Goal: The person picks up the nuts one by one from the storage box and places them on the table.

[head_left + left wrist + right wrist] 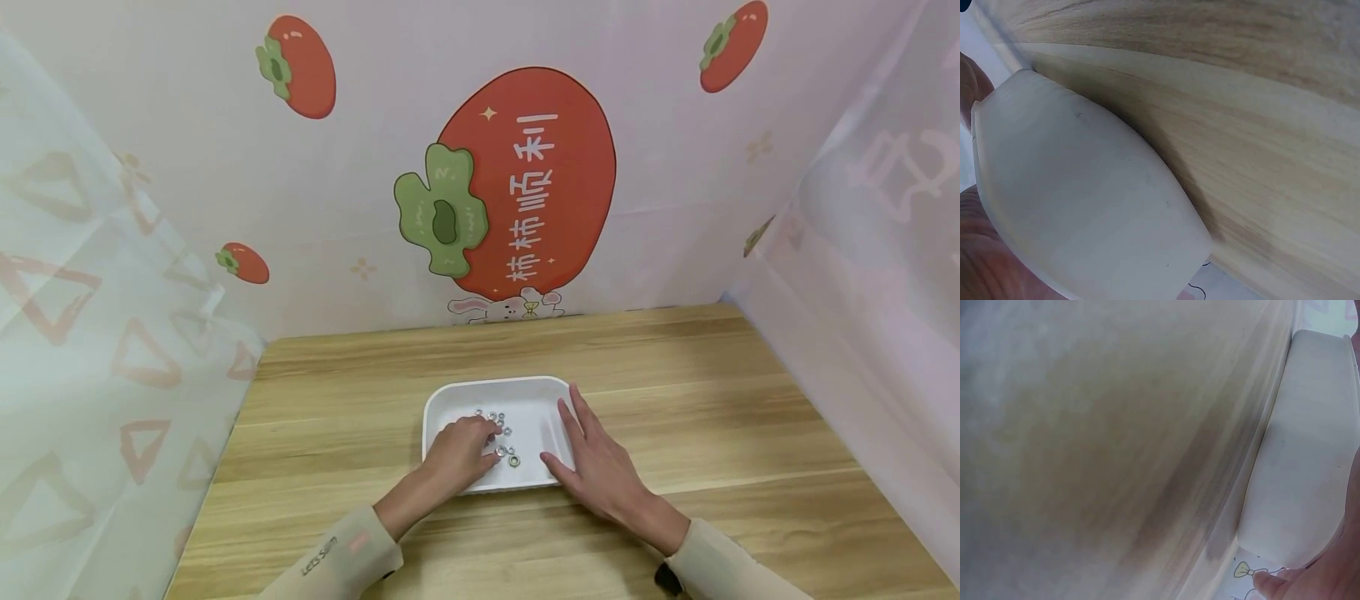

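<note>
A white tray [536, 385] with rounded corners stands on the wooden table, with several small metal nuts [513, 461] scattered over its floor. My left hand [461, 450] reaches over the tray's left side into the group of nuts. Its thumb and fingertips are apart, with nuts close beside them; part of the group is hidden beneath the hand. My right hand [600, 467] rests at the tray's right rim, fingers spread and nearly straight, the thumb over the front right corner. Both wrist views mostly show the tray's outer wall [1085, 181].
The wood-grain table [345, 400] spreads around the tray on all sides. Behind it hangs a pale cloth backdrop [360, 167] printed with persimmons. Printed white sheets [97, 333] close off the left and right sides.
</note>
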`<state>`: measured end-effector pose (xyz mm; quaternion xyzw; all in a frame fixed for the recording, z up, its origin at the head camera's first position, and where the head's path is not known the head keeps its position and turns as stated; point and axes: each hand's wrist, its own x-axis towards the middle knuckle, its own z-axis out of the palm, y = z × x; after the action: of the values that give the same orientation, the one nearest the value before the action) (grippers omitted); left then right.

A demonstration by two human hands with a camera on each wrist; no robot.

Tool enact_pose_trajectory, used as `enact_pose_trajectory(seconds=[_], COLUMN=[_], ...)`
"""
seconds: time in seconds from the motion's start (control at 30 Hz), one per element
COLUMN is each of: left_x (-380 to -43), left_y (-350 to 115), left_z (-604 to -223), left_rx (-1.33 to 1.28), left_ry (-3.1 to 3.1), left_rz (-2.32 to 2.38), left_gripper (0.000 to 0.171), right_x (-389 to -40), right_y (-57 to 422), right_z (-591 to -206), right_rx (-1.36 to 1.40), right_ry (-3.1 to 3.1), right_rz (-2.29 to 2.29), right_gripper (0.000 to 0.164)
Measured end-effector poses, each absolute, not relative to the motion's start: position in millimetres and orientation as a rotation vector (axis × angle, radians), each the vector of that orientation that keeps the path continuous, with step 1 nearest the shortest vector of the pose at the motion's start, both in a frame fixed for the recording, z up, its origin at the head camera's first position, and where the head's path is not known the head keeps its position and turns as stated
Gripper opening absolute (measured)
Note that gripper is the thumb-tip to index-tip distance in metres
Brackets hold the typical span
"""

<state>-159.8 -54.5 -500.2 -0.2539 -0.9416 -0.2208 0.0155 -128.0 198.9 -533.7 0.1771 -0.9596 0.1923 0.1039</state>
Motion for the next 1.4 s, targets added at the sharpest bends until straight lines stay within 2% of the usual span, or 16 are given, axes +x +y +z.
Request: enact_pose_trajectory(seconds=[0.1,0.23,0.5,0.7,1.17,1.4], left_x=[-161.5,-163.6,-164.2,-162.9,-165.1,-165.0], left_y=[-54.0,-52.2,-48.4,-48.3,-42.3,-40.3], left_z=[-502.5,-504.5,-504.2,-504.7,-506.7,-507.3], left_rx=[-0.795,-0.803,-0.781,-0.779,-0.753,-0.742], left_ry=[-2.935,-2.949,-2.975,-2.963,-3.016,-3.021], left_rz=[-0.663,-0.65,-0.633,-0.625,-0.575,-0.537], left_gripper=[0.031,0.017,0.04,0.043,0.015,0.012], right_x=[-128.1,-128.1,-127.9,-128.2,-127.6,-127.6], right_y=[198.8,198.4,198.5,198.3,198.4,198.9], right_z=[-533.6,-532.9,-532.9,-532.6,-530.0,-529.5], right_rx=[0.52,0.518,0.518,0.517,0.524,0.535], right_ry=[-2.83,-2.829,-2.827,-2.821,-2.855,-2.854], right_rz=[0.572,0.574,0.577,0.575,0.564,0.546], right_gripper=[0.088,0.088,0.089,0.089,0.093,0.098])
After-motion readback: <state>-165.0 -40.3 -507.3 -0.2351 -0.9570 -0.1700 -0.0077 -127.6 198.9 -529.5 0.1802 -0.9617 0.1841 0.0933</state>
